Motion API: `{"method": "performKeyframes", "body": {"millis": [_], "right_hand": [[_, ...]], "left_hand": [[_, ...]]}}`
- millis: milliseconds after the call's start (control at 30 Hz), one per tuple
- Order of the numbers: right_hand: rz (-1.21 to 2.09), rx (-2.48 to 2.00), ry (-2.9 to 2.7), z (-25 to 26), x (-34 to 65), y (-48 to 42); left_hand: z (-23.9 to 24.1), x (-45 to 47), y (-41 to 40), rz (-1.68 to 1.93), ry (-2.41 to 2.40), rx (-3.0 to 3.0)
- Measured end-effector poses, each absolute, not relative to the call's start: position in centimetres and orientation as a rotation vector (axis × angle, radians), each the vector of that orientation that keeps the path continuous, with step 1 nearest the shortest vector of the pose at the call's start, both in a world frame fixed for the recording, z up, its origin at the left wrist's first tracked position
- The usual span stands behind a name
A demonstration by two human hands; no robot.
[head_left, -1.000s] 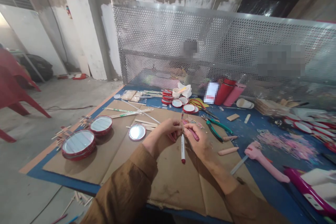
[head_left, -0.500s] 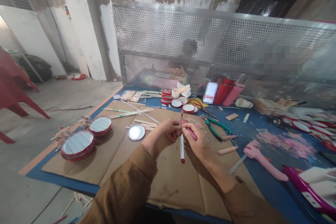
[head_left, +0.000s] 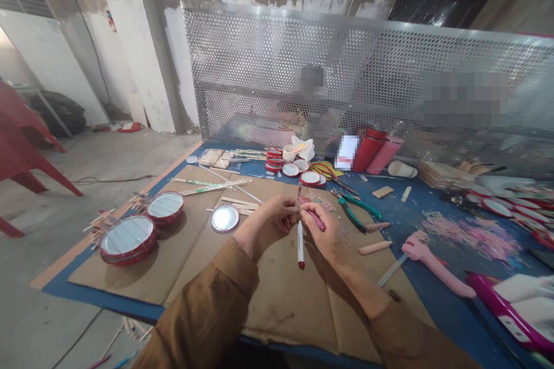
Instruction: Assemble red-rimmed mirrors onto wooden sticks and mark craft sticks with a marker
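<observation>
My left hand (head_left: pixel 277 213) is closed, its thumb and forefinger pinched together at the middle of the cardboard sheet (head_left: pixel 285 305). What sits between those fingertips is too small to make out. Touching it from the right, my right hand (head_left: pixel 324 233) is closed around a dark pink tool handle (head_left: pixel 318 220); its working end is hidden. A thin strip (head_left: pixel 299 189) stands out beyond the fingertips. Just below them is a white marker (head_left: pixel 300 245) with a red end; whether it is held or lies on the cardboard, I cannot tell. A round mirror-like disc (head_left: pixel 225 218) lies left of my hands.
Two stacks of red-rimmed discs (head_left: pixel 128 237) stand at the left. Green-handled pliers (head_left: pixel 352 213), a pink glue gun (head_left: pixel 437 262) and a heap of rubber bands (head_left: pixel 471 236) lie at the right. Behind a red bottle (head_left: pixel 369 150) rises a perforated metal screen (head_left: pixel 259 57).
</observation>
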State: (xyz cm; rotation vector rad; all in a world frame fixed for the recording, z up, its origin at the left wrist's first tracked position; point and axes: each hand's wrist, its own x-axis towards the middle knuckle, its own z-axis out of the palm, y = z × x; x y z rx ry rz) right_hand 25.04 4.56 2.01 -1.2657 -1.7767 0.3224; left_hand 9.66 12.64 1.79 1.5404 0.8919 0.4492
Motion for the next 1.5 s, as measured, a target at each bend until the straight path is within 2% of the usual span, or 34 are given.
{"method": "performKeyframes", "body": {"millis": [500,1500], "right_hand": [[0.190,-1.260,-1.768,2.6,25.0,4.6],[0.254,-1.240,-1.725,1.9,24.9,4.7]], "left_hand": [[1.4,9.8,12.8,0.463,0.887,1.514],[0.4,9.9,13.4,0.462,0.872,1.536]]}}
